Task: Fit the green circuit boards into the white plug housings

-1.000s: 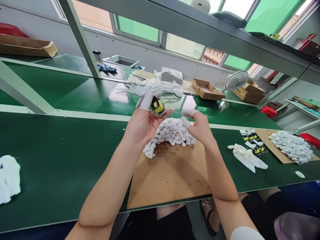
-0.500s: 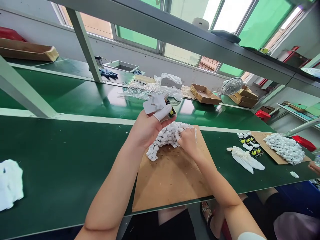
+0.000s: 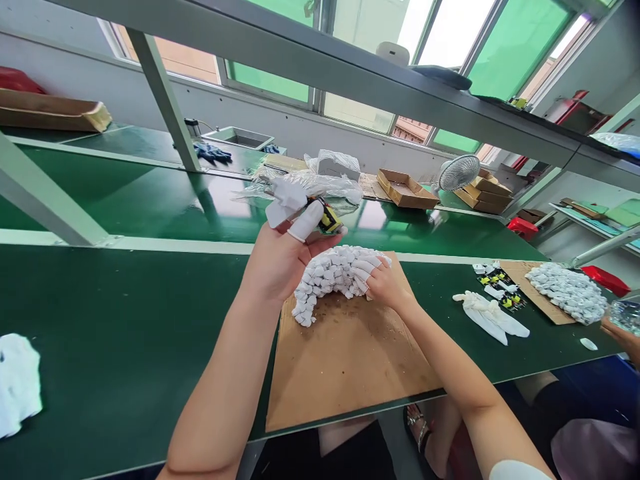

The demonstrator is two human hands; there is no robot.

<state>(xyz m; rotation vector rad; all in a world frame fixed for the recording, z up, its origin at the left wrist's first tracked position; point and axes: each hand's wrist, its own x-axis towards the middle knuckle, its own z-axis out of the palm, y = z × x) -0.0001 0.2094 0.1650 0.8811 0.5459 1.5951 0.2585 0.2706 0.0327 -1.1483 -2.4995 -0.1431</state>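
Left hand (image 3: pixel 280 257) gripping yellow part (image 3: pixel 330 219), right hand (image 3: pixel 383 283) on white pile (image 3: pixel 333 273)

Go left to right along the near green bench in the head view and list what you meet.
White cloth → left hand holding a yellow part → right hand on the pile of white pieces → white glove → second white pile.

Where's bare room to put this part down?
The left hand holds a yellow part; the right hand rests on the white pile. Bare: the near half of the cardboard sheet, and the green table from there to the white cloth at left. Crowded: the right end, with gloves and a second pile.
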